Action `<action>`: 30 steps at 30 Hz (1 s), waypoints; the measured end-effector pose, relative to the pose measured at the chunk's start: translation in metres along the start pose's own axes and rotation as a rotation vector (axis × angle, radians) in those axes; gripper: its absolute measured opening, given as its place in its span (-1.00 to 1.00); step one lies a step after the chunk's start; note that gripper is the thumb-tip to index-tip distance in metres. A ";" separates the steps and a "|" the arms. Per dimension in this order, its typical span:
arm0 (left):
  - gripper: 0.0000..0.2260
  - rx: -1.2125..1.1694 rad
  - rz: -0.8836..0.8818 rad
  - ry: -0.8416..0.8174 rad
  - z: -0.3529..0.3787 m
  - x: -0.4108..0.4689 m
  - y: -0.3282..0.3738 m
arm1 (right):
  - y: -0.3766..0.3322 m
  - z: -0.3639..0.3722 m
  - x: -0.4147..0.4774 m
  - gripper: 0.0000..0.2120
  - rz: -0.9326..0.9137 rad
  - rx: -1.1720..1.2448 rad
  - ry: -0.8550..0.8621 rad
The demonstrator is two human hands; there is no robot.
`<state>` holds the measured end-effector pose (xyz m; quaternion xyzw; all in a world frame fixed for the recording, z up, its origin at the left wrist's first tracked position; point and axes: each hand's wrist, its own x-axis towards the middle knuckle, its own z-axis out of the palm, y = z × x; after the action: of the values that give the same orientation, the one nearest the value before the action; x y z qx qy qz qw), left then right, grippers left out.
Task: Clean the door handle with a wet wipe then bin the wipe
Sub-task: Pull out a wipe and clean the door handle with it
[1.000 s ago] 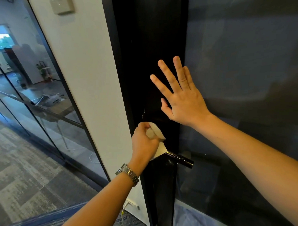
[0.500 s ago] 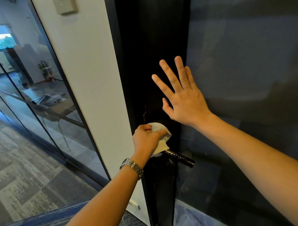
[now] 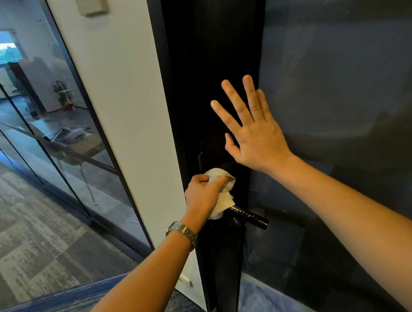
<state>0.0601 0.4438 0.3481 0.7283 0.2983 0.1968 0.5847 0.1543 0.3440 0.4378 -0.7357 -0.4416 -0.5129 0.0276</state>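
A black lever door handle (image 3: 250, 217) juts right from the dark door frame (image 3: 211, 62). My left hand (image 3: 201, 195), with a metal watch on its wrist, grips a crumpled white wet wipe (image 3: 222, 197) and presses it against the frame at the handle's base. The wipe hides the root of the handle; the handle's free end shows bare and shiny. My right hand (image 3: 250, 128) lies flat with spread fingers on the door above the handle.
The door's dark glass panel (image 3: 338, 104) fills the right side. A white wall strip (image 3: 119, 112) stands left of the frame, with a small wall box (image 3: 91, 5) high up. Glass partitions (image 3: 47, 126) and grey carpet (image 3: 28, 243) lie to the left.
My left hand with the wipe has shifted up and to the right across the base of the handle. My right hand has stayed flat on the door.
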 end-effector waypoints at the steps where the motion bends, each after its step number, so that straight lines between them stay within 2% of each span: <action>1: -0.51 -0.043 -0.064 -0.015 0.000 -0.001 -0.001 | 0.000 0.000 0.000 -0.40 -0.001 -0.005 0.000; 3: -0.54 0.003 -0.002 0.026 0.001 -0.004 0.001 | 0.000 0.000 0.000 -0.40 0.001 -0.015 0.000; 6: -0.56 0.150 0.301 0.109 -0.001 -0.006 0.006 | 0.000 0.001 -0.001 -0.40 0.003 -0.018 -0.002; 8: -0.60 0.212 0.408 0.093 -0.002 -0.005 0.009 | -0.001 0.001 0.000 -0.40 0.003 -0.018 -0.002; 10: -0.58 0.213 0.359 0.097 -0.002 -0.002 0.007 | 0.000 0.001 0.000 -0.40 0.000 -0.018 0.002; 13: -0.52 0.134 0.126 0.059 0.000 -0.002 0.005 | 0.000 0.000 -0.001 -0.40 -0.002 -0.016 0.002; 14: -0.52 0.139 0.119 0.063 0.000 -0.003 0.004 | -0.001 0.000 -0.001 -0.40 -0.002 -0.013 0.001; 18: -0.63 0.294 0.455 0.116 -0.001 -0.006 0.008 | 0.000 0.001 0.000 -0.40 0.000 -0.014 -0.005; 20: -0.69 0.423 0.636 0.071 -0.005 -0.008 0.009 | 0.000 0.001 0.000 -0.40 -0.002 -0.020 -0.006; 22: -0.73 0.555 0.770 -0.059 -0.013 -0.005 0.009 | 0.000 0.001 0.000 -0.40 -0.003 -0.014 -0.006; 25: -0.73 0.730 0.835 -0.302 -0.024 -0.001 0.010 | 0.000 -0.001 -0.001 -0.39 -0.006 -0.007 -0.008; 27: -0.73 0.665 0.810 -0.234 -0.021 -0.002 0.007 | 0.000 -0.001 -0.001 -0.40 -0.008 0.007 -0.008; 30: -0.77 0.423 0.664 0.040 -0.007 -0.014 0.008 | 0.001 -0.001 -0.001 -0.40 -0.005 0.026 -0.011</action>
<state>0.0472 0.4389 0.3581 0.8856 0.0920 0.3235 0.3202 0.1540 0.3423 0.4383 -0.7370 -0.4503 -0.5029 0.0335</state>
